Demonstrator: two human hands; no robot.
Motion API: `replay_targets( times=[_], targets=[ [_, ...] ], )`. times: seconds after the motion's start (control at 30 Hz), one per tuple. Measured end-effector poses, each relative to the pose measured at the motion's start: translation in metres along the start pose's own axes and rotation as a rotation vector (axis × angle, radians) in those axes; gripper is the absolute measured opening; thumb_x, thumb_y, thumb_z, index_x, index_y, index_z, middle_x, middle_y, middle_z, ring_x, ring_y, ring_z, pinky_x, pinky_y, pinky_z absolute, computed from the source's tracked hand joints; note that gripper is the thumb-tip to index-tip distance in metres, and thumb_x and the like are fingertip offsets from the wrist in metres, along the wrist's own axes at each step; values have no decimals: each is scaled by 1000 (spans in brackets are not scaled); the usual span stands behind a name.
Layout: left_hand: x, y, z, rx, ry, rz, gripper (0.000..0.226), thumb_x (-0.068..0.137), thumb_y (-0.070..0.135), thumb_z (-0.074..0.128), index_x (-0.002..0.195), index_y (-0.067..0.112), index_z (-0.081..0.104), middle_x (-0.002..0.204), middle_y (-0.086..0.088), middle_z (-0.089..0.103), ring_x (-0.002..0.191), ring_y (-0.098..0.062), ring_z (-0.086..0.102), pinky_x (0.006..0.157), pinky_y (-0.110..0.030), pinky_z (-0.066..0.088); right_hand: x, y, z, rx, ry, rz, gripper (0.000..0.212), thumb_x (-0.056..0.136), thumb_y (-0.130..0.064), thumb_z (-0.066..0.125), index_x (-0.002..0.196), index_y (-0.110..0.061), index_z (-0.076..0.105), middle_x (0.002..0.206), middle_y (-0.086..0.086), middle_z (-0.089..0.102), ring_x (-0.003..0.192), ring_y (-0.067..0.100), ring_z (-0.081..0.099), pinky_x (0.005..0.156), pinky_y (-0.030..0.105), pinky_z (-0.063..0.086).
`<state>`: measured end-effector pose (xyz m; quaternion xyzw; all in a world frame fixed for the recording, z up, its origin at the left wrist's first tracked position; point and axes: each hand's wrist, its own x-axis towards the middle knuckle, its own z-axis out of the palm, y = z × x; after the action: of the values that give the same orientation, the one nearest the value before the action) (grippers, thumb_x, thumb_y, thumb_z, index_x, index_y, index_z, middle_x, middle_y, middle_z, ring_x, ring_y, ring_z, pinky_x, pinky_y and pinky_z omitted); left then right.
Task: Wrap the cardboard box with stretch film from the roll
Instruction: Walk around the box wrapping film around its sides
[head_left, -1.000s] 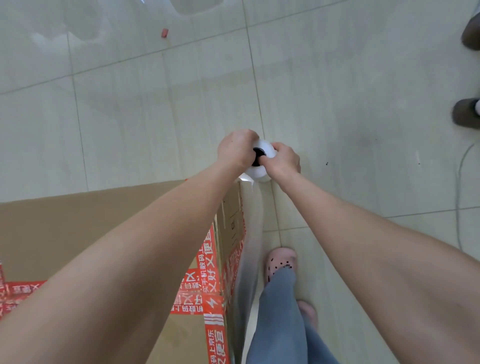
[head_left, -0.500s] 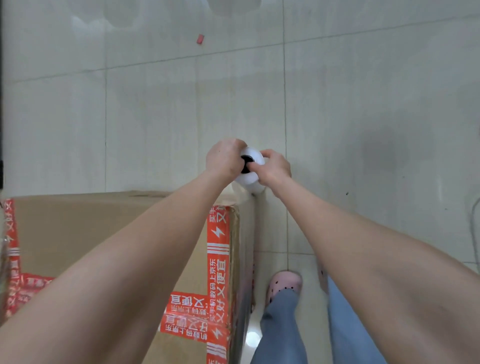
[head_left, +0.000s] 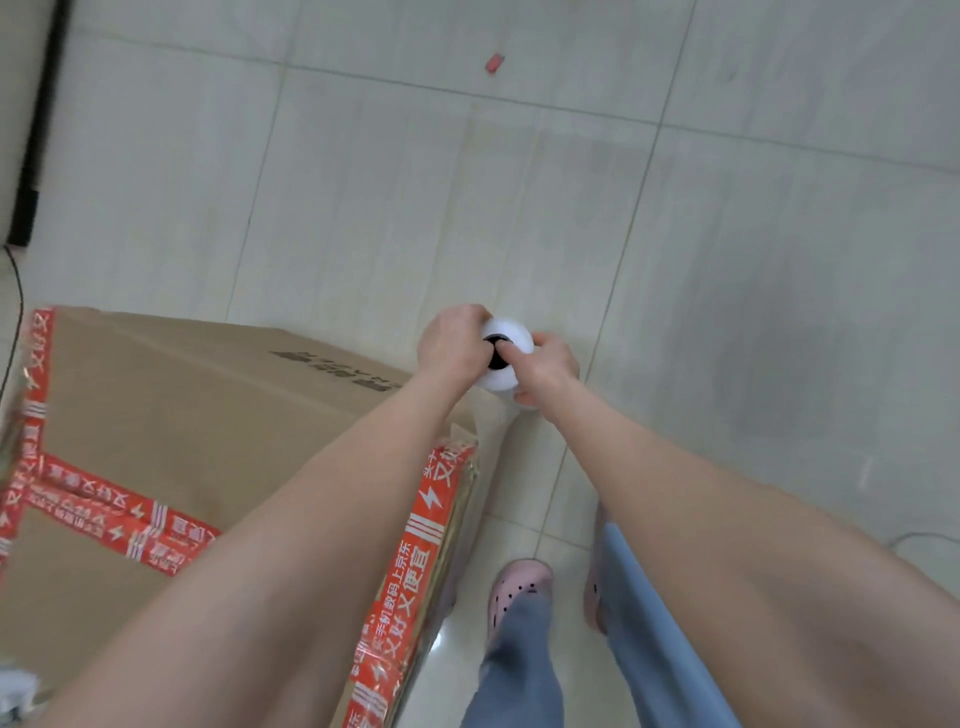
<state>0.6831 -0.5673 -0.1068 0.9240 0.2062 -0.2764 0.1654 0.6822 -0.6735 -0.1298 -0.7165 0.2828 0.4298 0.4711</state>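
A large cardboard box (head_left: 171, 415) sealed with red printed tape fills the lower left. The white stretch film roll (head_left: 511, 382) stands upright just past the box's far right corner, its dark core facing me. My left hand (head_left: 451, 343) grips the roll's left side, thumb at the core. My right hand (head_left: 548, 366) grips its right side with a finger tucked into the core. Clear film (head_left: 488, 452) runs from the roll down along the box's right face.
My feet in pink clogs (head_left: 517, 592) and blue trousers stand on the tiled floor (head_left: 727, 260) right of the box. A small red scrap (head_left: 494, 62) lies far ahead. A dark strip (head_left: 36, 130) and a thin cable run along the left edge.
The view has swung so the box's far right corner and more of its top show. Both hands keep their hold on the roll, which now sits just beyond that corner.
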Motion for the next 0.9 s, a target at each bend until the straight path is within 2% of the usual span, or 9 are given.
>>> replay_targets(
  times=[0.07,0.2,0.27,0.4,0.5,0.67,0.73,0.8,0.9],
  targets=[
    [0,1,2,-18,-9,-10,36,77,8,55,111,15,65,112,-8,66,105,-28,58,81,-33,48,0,-4,-2,-17,-35,30,38,80,-25,70,113,-12,57,112,12,62,92,28,63,69,38,59],
    [6,-3,-1,-48,-27,-25,36,79,14,57,114,19,64,111,-8,65,103,-29,59,77,-32,47,1,-12,0,-68,-35,34,49,79,-15,67,126,-12,52,118,12,58,93,30,64,70,40,59],
    [9,-8,-5,-41,-49,-20,36,79,14,57,114,19,63,110,-8,65,102,-28,59,76,-32,47,3,-13,4,-91,-8,27,42,78,-14,65,119,-13,56,111,11,61,90,30,65,68,40,59],
    [16,-21,-13,-16,-94,-4,34,79,13,58,113,16,61,108,-9,64,100,-28,58,70,-30,42,5,-23,14,-167,25,9,33,78,-16,64,111,-17,60,100,8,62,87,29,66,72,41,59],
    [18,-26,-14,-31,-106,-3,36,79,13,57,114,17,62,109,-8,65,101,-28,59,72,-31,44,5,-28,19,-237,40,-13,32,76,-18,62,108,-18,63,99,7,65,84,29,67,75,41,58],
    [20,-31,-15,-61,-77,-13,36,78,14,57,112,22,64,106,-5,66,97,-26,60,66,-29,42,5,-31,22,-296,53,-44,34,76,-21,61,109,-18,62,102,8,67,87,31,67,80,41,56],
    [19,-30,-13,-36,-57,14,36,77,13,56,111,22,65,106,-5,66,98,-27,60,68,-30,44,7,-32,20,-380,64,-56,35,78,-25,62,112,-19,60,104,7,65,90,30,65,77,35,53],
    [17,-26,-12,-13,-42,46,35,76,12,56,108,21,66,106,-5,66,99,-28,60,71,-33,47,8,-34,15,-528,82,-95,33,80,-28,60,111,-18,59,105,6,64,89,27,60,69,29,43],
    [17,-20,-11,1,-17,107,34,77,14,56,108,24,66,104,-2,66,99,-26,61,72,-33,46,11,-42,8,-685,93,-172,29,81,-25,57,110,-22,58,104,4,63,86,24,53,66,29,37]
  ],
)
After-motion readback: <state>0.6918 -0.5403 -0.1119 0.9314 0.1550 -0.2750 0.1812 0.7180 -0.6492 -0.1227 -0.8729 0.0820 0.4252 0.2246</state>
